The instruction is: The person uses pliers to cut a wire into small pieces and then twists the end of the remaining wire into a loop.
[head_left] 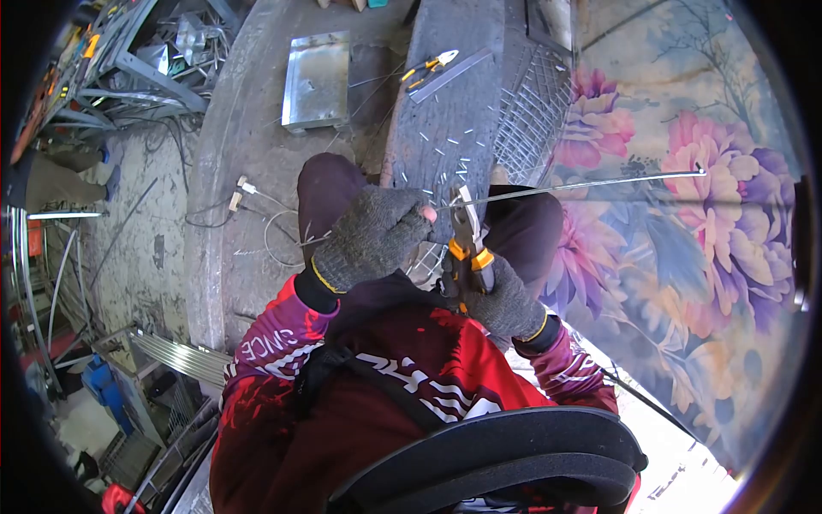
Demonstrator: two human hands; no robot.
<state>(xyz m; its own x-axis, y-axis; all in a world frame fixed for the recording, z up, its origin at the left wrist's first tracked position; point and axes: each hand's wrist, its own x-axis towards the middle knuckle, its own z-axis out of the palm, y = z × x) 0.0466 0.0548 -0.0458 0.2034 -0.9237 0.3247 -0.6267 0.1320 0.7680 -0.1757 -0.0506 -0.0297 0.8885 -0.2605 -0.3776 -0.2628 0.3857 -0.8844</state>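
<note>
Wire (pixel 591 184): long axis crosswise, running right from left grip (pixel 368 236)
Left grip: pinched on wire's end
Right grip (pixel 507 301): closed around pliers (pixel 467 230) — I see their jaws by left grip

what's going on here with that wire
A seated person pinches a long thin wire in the gloved left hand and holds pliers in the gloved right hand. The jaws are at the wire, but whether they grip it is unclear. Short metal pieces lie scattered on the board ahead, near a second pair of pliers.
</note>
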